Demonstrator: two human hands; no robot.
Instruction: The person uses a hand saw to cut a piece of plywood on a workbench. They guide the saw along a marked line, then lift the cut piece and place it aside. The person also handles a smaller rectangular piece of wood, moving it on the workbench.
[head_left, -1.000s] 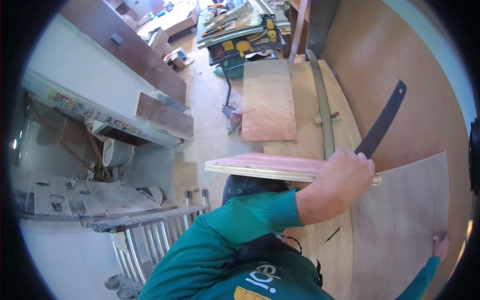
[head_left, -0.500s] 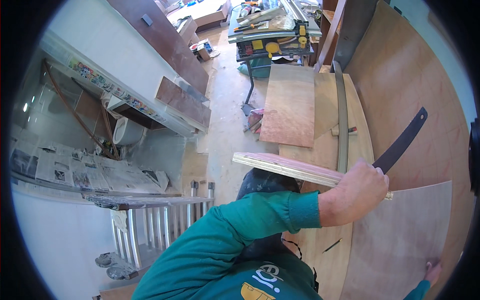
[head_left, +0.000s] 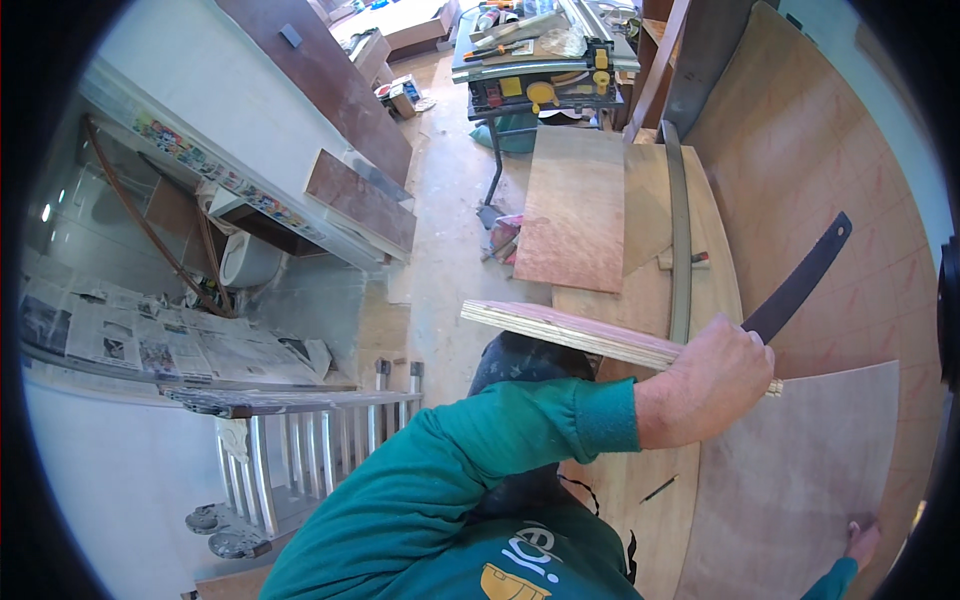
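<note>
My left arm, in a green sleeve, reaches across to the right. Its hand (head_left: 708,382) is closed round a thick plywood strip (head_left: 570,332), whose layered edge faces me. From behind the same hand a dark, curved saw blade (head_left: 800,285) sticks out up and to the right; the saw's handle is hidden. Far off at the lower right, my right hand (head_left: 862,545) grips the right edge of a thin plywood sheet (head_left: 790,470), thumb on its face. The strip lies above my knee, apart from the boards beneath.
A pencil (head_left: 658,488) rests on the pale board (head_left: 635,520). A reddish board (head_left: 572,210), a long narrow strip (head_left: 678,230) and a hammer-like tool (head_left: 685,261) lie ahead. A cluttered workbench (head_left: 545,75) stands at the back, an aluminium ladder (head_left: 300,440) at left.
The whole view has shifted slightly, with the surroundings a little further left. Both hands keep their grips and hardly move.
</note>
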